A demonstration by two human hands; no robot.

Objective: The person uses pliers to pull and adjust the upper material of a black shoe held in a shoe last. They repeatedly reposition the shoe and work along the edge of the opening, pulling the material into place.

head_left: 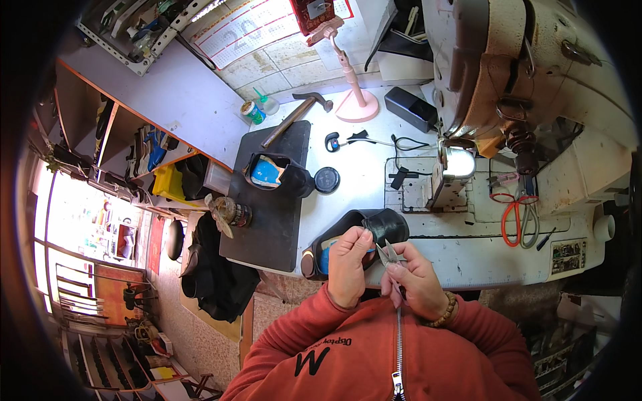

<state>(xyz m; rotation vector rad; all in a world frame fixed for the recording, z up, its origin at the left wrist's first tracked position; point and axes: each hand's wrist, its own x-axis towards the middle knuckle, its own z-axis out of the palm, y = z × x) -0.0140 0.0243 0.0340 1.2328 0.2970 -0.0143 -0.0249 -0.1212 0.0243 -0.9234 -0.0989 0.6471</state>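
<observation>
My left hand (349,262) is closed in a pinch, thumb against fingers; whatever lies between the fingertips is too small to make out. Close beside it, my right hand (416,279) grips a pair of small scissors (386,256), whose pointed silver blades are spread toward the left fingertips. Just beyond both hands a black shoe (384,226) with a blue inside lies at the table's front edge, partly covered by my left hand. Its mate, another dark shoe (294,180) with a blue insole, rests on a black mat (267,230).
At right stands a large sewing machine (461,160) with its lamp lit; red-handled scissors (511,220) lie by it. A hammer (291,120), a round black lid (327,180), a pink stand (358,103), a black box (410,109) and a jar (234,212) surround the work area.
</observation>
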